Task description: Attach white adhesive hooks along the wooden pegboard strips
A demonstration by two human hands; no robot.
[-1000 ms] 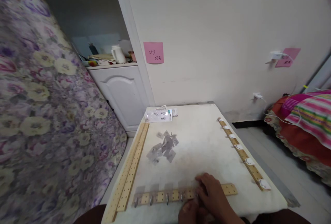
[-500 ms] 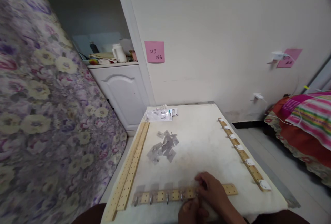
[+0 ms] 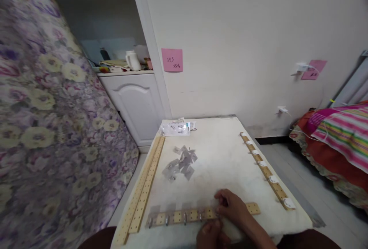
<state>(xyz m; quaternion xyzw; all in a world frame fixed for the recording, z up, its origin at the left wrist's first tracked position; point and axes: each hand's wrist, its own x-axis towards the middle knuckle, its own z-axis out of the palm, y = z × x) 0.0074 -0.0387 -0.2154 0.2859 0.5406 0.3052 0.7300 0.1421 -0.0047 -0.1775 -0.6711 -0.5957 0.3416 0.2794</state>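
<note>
A perforated wooden strip (image 3: 209, 213) lies crosswise near the front of the table. Several clear adhesive-backed hooks (image 3: 185, 217) with metal prongs sit along its left and middle part. My right hand (image 3: 233, 207) is over the strip, right of the last visible hook, its fingers pinched on what looks like another small hook, mostly hidden. My left hand (image 3: 209, 234) is closed just in front of it, at the strip's near edge, close to the right fingertips. What the left fingers hold is hidden. Farther back lies a loose pile of clear hooks (image 3: 185, 161).
Two long perforated strips (image 3: 146, 187) run along the table's left edge. On the right, another strip (image 3: 267, 173) bears several white hooks (image 3: 273, 179). Clear packaging (image 3: 175, 128) lies at the back left of the pale table (image 3: 218, 157). A floral curtain (image 3: 57, 126) hangs at the left.
The view has shifted slightly, so the table and strips appear a little farther left. Both hands stay together at the same spot on the strip, with only small finger movement.
</note>
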